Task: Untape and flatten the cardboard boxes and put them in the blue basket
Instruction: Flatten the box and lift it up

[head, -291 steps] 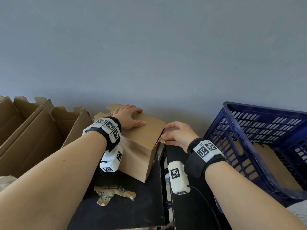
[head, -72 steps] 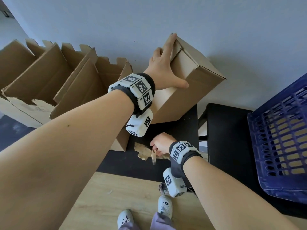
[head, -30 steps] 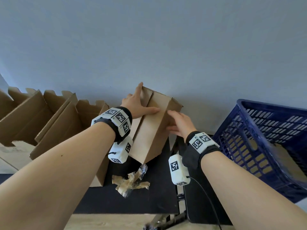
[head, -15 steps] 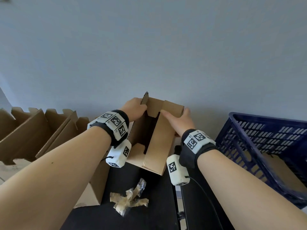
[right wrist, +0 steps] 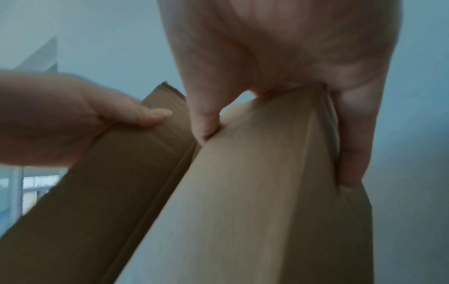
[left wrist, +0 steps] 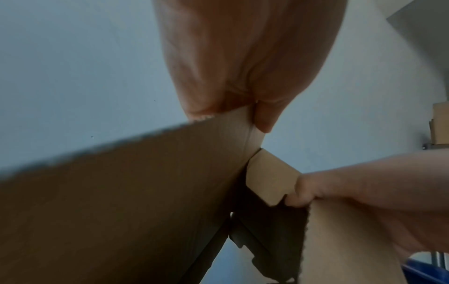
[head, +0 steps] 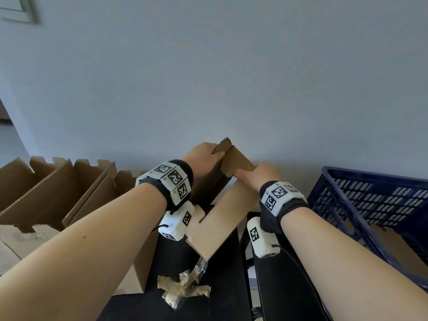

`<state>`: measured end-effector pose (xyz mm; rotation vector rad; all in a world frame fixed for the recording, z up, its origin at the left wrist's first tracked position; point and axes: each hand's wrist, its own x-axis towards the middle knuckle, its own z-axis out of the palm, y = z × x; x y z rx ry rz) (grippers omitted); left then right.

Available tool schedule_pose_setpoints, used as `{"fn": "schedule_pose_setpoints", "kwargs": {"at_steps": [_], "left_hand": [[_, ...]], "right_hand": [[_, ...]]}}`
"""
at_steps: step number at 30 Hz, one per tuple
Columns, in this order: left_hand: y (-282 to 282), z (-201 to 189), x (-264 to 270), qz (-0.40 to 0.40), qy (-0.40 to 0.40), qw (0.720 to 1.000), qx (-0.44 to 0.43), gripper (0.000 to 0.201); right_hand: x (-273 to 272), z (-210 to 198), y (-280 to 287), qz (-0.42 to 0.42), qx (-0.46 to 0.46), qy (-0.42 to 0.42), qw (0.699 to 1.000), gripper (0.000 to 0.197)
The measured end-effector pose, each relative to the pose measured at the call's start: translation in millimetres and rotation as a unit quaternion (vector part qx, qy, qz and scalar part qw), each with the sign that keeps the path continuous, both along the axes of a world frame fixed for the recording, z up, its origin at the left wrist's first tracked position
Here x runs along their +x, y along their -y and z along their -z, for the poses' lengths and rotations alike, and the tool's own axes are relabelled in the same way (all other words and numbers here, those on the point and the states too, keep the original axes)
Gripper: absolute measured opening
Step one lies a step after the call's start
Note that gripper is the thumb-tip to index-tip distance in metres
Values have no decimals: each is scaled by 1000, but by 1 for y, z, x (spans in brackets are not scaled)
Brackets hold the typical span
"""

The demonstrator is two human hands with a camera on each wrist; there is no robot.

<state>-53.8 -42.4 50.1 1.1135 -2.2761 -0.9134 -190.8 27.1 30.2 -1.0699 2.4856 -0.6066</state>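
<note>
tape scraps: crumpled wad [head: 184, 289] of tan tape, closest to me, lying on the black table [head: 222, 297]
box: plain brown cardboard box [head: 217, 225], flaps open, half collapsed, held up above the table
left hand: left hand [head: 203, 158] clamped on the box's top left edge; only the wrist cam shows the thumb [left wrist: 267, 115] pinching the corrugated edge
right hand: right hand [head: 259, 176] gripping the right panel, thumb in front, fingers [right wrist: 352, 153] wrapped behind (head cam hides that)
basket: blue basket [head: 370, 205], slotted plastic, to the right, flat cardboard inside
further back: more open boxes [head: 58, 193] on the left, bare grey wall [head: 208, 77]
</note>
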Motion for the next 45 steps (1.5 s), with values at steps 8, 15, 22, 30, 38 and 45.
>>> {"fn": "schedule_pose_setpoints", "kwargs": {"at_steps": [8, 15, 22, 30, 38, 45], "left_hand": [[3, 9, 6, -26, 3, 999, -26, 26], [-1, 6, 3, -2, -11, 1000, -14, 35], [-20, 13, -11, 62, 55, 996, -27, 28], [-27, 14, -15, 120, 93, 988, -34, 25], [-20, 13, -18, 105, 60, 992, -31, 25], [-18, 14, -23, 117, 67, 991, -27, 26]], "right_hand": [[-18, 3, -14, -108, -18, 199, 974, 92], [-25, 18, -31, -235, 63, 90, 966, 100], [-9, 32, -29, -192, 138, -71, 969, 43], [0, 35, -22, -50, 55, -80, 994, 84], [9, 30, -18, -75, 66, -77, 992, 131], [1, 35, -27, -64, 114, -166, 977, 105]]}}
